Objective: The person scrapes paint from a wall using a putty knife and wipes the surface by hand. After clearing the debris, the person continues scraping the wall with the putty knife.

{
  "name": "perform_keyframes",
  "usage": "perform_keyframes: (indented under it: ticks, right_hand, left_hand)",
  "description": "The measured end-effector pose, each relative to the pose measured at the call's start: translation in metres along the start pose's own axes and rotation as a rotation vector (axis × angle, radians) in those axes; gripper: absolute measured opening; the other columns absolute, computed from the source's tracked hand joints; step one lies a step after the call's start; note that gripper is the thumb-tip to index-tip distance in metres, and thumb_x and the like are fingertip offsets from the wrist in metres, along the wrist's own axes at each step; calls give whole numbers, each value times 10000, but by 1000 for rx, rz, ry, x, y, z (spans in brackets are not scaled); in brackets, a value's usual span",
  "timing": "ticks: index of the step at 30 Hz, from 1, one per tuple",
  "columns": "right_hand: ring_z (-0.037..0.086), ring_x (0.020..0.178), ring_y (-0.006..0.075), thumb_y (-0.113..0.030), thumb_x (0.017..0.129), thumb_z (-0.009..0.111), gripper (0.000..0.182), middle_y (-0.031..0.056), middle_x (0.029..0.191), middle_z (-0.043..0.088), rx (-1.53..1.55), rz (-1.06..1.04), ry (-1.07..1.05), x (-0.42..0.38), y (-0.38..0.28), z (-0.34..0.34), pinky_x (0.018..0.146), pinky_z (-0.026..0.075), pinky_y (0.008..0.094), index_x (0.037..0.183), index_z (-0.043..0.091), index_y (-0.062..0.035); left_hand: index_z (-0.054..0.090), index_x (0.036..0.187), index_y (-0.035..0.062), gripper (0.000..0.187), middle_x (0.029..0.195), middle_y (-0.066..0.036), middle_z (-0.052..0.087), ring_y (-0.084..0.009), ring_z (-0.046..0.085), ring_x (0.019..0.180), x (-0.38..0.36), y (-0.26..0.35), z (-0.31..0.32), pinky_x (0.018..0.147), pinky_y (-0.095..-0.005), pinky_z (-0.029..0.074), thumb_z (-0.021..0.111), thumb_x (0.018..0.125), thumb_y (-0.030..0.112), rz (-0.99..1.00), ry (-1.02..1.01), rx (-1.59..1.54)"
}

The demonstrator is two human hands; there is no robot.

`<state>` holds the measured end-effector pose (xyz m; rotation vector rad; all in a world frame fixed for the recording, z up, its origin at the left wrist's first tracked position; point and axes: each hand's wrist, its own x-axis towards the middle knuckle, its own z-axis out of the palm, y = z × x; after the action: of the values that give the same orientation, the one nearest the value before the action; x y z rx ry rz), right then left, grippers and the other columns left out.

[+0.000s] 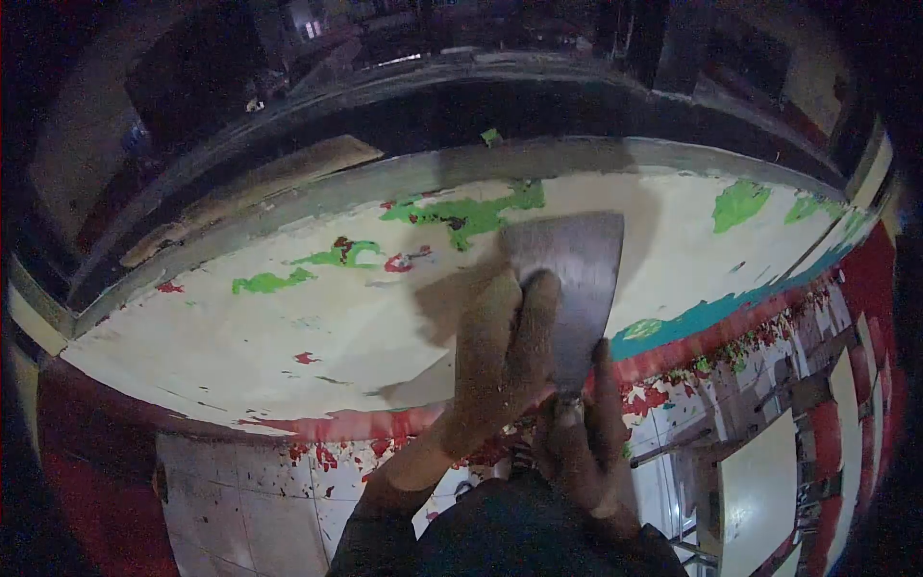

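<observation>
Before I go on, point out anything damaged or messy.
The white wall looks damaged: its paint is patchy, with ragged green and red areas. Red flakes litter the tiled floor below, and a green scrap sits alone on the dark strip above.

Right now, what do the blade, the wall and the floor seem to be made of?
The blade looks like metal with a worn, dull finish: grey, with a faint sheen. The wall seems to be plaster or filler under pale paint, judging by its ragged green and red patches. The floor looks like pale tile, perhaps ceramic, given its straight joint lines.
</observation>
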<state>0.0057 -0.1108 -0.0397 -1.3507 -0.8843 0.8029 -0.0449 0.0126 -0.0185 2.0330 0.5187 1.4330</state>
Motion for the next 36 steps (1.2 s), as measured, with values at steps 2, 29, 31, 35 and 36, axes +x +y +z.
perform_keyframes:
  ticks: [2, 29, 31, 35, 36]
  right_hand:
    - [439, 543, 93, -278, 877, 375, 648, 48, 716, 485, 9, -77, 25, 1, 19, -2, 484, 363, 224, 1332, -9, -23]
    - [437, 529, 75, -288, 857, 400, 693, 76, 755, 513, 115, -67, 101, -6, 7, 6, 451, 342, 212, 1321, -20, 10]
    - [429, 504, 76, -274, 862, 394, 679, 69, 710, 502, 117, -108, 96, -2, 5, 7, 444, 340, 210, 1324, -21, -2]
    - [417, 477, 77, -255, 870, 386, 657, 61, 676, 488, 107, -128, 85, -1, 12, 6, 435, 338, 210, 1329, -20, -19]
    - [415, 474, 78, -251, 871, 384, 652, 60, 676, 488, 103, -135, 86, -2, 13, 6, 434, 338, 212, 1329, -20, -21]
  left_hand:
    - [515, 857, 2, 214, 717, -111, 532, -224, 504, 665, -3, -5, 4, 626, -347, 389, 451, 846, 206, -199, -57, -174]
    - [483, 715, 7, 216, 624, -103, 460, -234, 448, 578, 5, 6, 0, 556, -353, 357, 469, 836, 185, -20, -12, -51]
    - [476, 711, 6, 222, 611, -95, 455, -228, 442, 566, 6, 9, -1, 540, -349, 352, 468, 838, 188, -169, -68, -148]
    - [481, 729, 4, 213, 624, -97, 468, -226, 441, 567, 13, 14, -4, 535, -349, 348, 472, 838, 186, -246, -93, -170]
    - [482, 732, 3, 213, 628, -98, 468, -226, 439, 565, 9, 15, -3, 534, -348, 348, 474, 837, 188, -268, -86, -205]
